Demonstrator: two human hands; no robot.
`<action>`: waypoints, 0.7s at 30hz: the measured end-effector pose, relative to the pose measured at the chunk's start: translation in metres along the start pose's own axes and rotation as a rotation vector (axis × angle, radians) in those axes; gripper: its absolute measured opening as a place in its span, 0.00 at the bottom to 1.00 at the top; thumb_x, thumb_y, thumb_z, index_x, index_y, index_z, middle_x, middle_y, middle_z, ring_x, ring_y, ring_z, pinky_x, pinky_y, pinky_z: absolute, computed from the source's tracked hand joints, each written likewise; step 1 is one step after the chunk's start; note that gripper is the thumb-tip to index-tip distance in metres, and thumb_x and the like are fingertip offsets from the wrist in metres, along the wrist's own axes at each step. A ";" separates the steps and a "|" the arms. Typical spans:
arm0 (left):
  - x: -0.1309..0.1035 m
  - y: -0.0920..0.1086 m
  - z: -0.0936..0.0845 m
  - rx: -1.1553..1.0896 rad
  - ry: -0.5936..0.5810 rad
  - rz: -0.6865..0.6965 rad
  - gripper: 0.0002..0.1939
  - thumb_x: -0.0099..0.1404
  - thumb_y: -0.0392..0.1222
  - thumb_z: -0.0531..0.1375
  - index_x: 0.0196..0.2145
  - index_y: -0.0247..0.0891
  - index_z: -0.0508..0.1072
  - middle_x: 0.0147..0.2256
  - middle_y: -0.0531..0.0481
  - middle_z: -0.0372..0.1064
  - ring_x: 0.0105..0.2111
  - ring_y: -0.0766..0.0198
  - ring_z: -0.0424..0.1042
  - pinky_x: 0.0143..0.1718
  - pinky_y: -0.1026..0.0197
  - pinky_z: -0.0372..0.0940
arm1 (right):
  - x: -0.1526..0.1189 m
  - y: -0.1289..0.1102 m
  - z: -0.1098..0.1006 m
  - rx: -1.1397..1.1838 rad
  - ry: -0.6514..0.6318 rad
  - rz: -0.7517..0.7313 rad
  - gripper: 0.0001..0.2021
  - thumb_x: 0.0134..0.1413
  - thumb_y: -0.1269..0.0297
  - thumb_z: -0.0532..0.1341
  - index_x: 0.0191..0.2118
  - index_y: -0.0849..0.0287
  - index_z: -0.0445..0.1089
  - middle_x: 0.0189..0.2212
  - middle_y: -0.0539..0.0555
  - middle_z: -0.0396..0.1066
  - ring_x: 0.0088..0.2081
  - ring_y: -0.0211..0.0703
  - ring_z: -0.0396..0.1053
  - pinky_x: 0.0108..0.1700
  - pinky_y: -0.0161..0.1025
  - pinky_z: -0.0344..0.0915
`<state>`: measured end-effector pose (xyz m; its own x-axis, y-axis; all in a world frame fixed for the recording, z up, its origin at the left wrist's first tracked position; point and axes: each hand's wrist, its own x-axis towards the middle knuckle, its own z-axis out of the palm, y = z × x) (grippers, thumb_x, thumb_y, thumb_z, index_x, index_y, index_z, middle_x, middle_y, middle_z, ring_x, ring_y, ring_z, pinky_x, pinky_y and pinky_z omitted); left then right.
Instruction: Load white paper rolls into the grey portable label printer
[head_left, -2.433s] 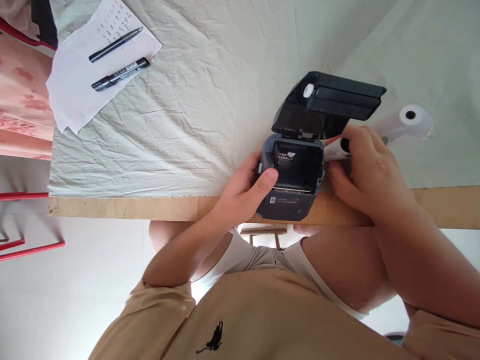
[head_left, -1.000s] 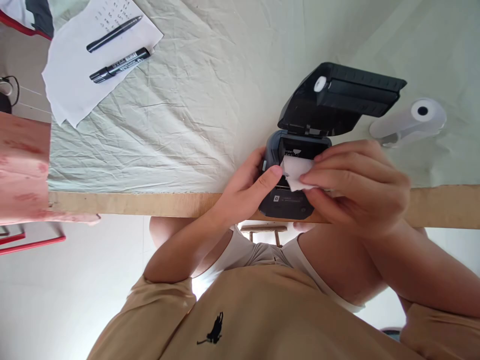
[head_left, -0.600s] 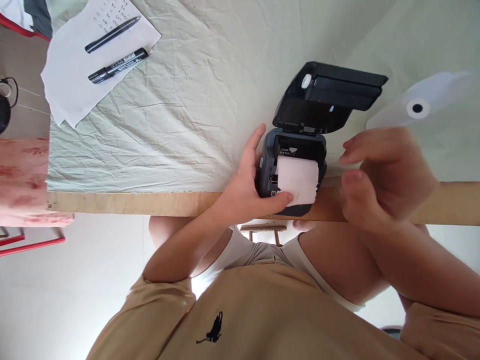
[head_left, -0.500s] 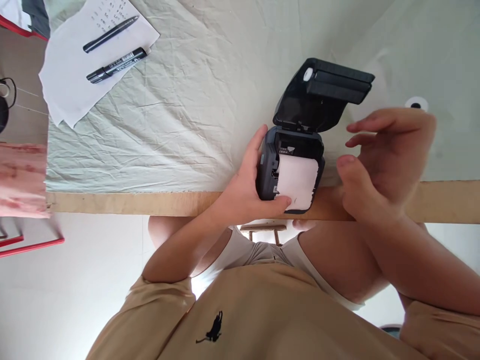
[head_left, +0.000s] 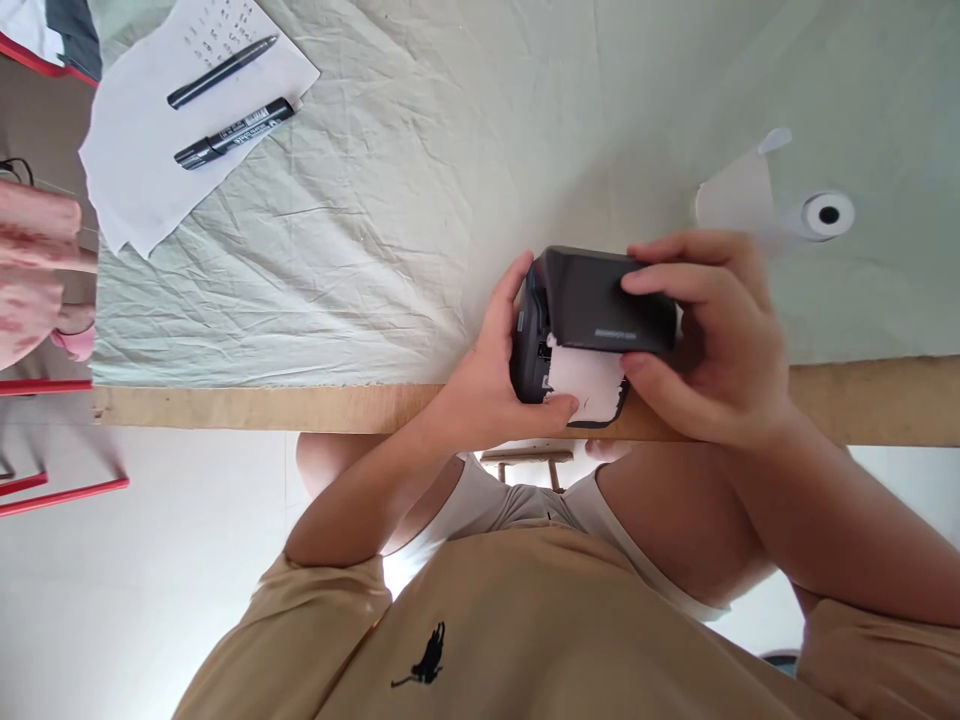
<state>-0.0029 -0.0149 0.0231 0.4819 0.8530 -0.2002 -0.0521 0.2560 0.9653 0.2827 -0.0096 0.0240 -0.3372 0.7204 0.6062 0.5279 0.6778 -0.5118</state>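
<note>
A small black label printer [head_left: 529,360] sits at the table's front edge, its hinged lid [head_left: 600,295] swung most of the way down. White paper [head_left: 592,380] shows from under the lid, lying over the printer's front. My left hand [head_left: 491,375] is wrapped round the printer's left side, with the thumb pressing on the paper near the front. My right hand [head_left: 720,340] grips the lid at its right end, fingers on top and thumb at the lower edge. The inside of the printer is mostly hidden by the lid.
To the right lies a small paper roll [head_left: 829,215] with a loose strip [head_left: 739,195] beside it. At the upper left a written-on paper sheet [head_left: 127,150] bears a pen [head_left: 221,72] and a black marker [head_left: 236,132]. Another person's patterned clothing [head_left: 34,240] shows at the left edge.
My right hand has moved left and taken hold of the lid, which has swung from upright down over the printer. The left hand stays in place. The person at left has shifted.
</note>
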 end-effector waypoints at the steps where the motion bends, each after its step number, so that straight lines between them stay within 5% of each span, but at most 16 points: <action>1: 0.000 -0.002 -0.002 0.001 -0.029 0.017 0.75 0.65 0.45 0.88 0.93 0.62 0.48 0.81 0.39 0.77 0.72 0.34 0.89 0.66 0.41 0.90 | -0.001 -0.001 0.000 0.007 -0.020 -0.008 0.25 0.80 0.53 0.70 0.76 0.40 0.78 0.68 0.60 0.81 0.66 0.64 0.86 0.67 0.67 0.91; 5: 0.001 -0.006 -0.007 -0.017 -0.057 0.042 0.79 0.55 0.52 0.94 0.92 0.64 0.55 0.83 0.39 0.75 0.71 0.30 0.89 0.60 0.42 0.91 | -0.006 -0.002 0.008 0.049 -0.035 0.026 0.23 0.83 0.48 0.69 0.76 0.40 0.78 0.68 0.61 0.80 0.68 0.64 0.85 0.69 0.66 0.91; 8: 0.000 -0.002 -0.003 -0.136 -0.065 0.054 0.70 0.62 0.62 0.91 0.89 0.64 0.60 0.83 0.40 0.76 0.74 0.32 0.87 0.68 0.38 0.89 | -0.011 -0.002 0.014 0.145 -0.028 0.176 0.34 0.87 0.40 0.66 0.88 0.37 0.66 0.73 0.63 0.79 0.70 0.64 0.85 0.64 0.61 0.92; 12: 0.000 0.005 0.005 -0.145 0.069 -0.006 0.53 0.63 0.76 0.87 0.75 0.53 0.78 0.72 0.39 0.86 0.71 0.34 0.88 0.65 0.43 0.90 | -0.014 -0.001 0.013 0.263 -0.204 0.263 0.43 0.85 0.27 0.64 0.92 0.37 0.57 0.70 0.60 0.83 0.59 0.58 0.89 0.56 0.53 0.93; 16: 0.000 0.011 0.006 -0.128 0.043 -0.046 0.43 0.66 0.75 0.87 0.65 0.46 0.86 0.55 0.43 0.89 0.55 0.45 0.90 0.51 0.52 0.87 | -0.012 0.001 0.007 0.278 -0.268 0.255 0.40 0.85 0.31 0.67 0.89 0.38 0.60 0.69 0.57 0.85 0.55 0.54 0.90 0.50 0.49 0.92; 21: -0.001 0.010 0.004 -0.119 0.048 -0.042 0.41 0.67 0.73 0.87 0.67 0.48 0.86 0.56 0.43 0.90 0.56 0.46 0.90 0.53 0.52 0.87 | -0.012 0.001 0.008 0.266 -0.263 0.254 0.40 0.84 0.36 0.71 0.88 0.36 0.61 0.70 0.55 0.84 0.54 0.53 0.89 0.48 0.49 0.91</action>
<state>-0.0002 -0.0146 0.0340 0.4435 0.8606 -0.2504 -0.1373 0.3413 0.9299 0.2809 -0.0164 0.0115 -0.4277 0.8582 0.2838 0.4121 0.4645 -0.7838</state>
